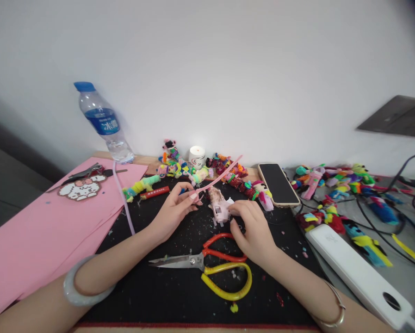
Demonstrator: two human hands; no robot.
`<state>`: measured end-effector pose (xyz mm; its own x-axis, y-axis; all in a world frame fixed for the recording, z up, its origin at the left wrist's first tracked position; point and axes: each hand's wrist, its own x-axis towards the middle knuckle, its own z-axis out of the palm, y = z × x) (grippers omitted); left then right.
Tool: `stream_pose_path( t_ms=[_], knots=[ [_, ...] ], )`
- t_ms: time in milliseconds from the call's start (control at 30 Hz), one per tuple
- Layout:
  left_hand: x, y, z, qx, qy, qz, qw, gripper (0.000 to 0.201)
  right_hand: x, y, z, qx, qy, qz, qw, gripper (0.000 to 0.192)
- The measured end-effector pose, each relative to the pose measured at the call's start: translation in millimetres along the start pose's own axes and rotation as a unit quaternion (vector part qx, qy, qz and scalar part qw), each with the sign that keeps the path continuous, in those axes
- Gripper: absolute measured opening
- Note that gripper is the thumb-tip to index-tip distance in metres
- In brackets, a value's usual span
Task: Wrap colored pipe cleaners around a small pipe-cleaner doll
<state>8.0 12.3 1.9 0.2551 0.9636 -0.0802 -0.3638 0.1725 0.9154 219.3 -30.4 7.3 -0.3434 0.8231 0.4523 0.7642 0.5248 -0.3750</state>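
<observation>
My left hand pinches a pink pipe cleaner between thumb and fingers. The strip's free end points up and to the right. My right hand has its fingers curled against the right side of a pale pink tool, which looks like a small glue gun with brown-stained parts at its far end. How firmly the fingers grip it is partly hidden. Below both hands, scissors with one red and one yellow handle lie on the black mat, blades pointing left.
A water bottle leans against the wall. Pink sheets lie left, with a lilac strip nearby. Colourful pipe-cleaner figures line the back. A phone, white power bank, cables and more figures are right.
</observation>
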Motion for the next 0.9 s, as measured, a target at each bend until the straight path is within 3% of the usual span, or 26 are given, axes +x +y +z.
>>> stream_pose_path(
  t_ms=[133,400,567,733,900],
  knots=[
    [0,0,0.1,-0.003,-0.010,-0.002,1.000,0.018,3,6,6,-0.070,-0.024,0.055,0.996,0.040],
    [-1,-1,0.8,0.006,-0.027,-0.007,1.000,0.019,3,13,10,-0.096,-0.038,0.106,0.989,0.039],
    [-1,2,1.0,0.008,-0.028,-0.012,0.999,0.020,5,19,9,0.042,0.014,0.105,0.993,0.027],
    [0,2,-0.5,0.000,-0.019,-0.014,1.000,0.023,8,20,11,0.250,0.034,0.172,0.952,0.020],
    [0,3,0.5,-0.004,-0.029,-0.016,0.999,0.021,9,16,9,0.309,0.022,0.196,0.930,0.014]
  ],
)
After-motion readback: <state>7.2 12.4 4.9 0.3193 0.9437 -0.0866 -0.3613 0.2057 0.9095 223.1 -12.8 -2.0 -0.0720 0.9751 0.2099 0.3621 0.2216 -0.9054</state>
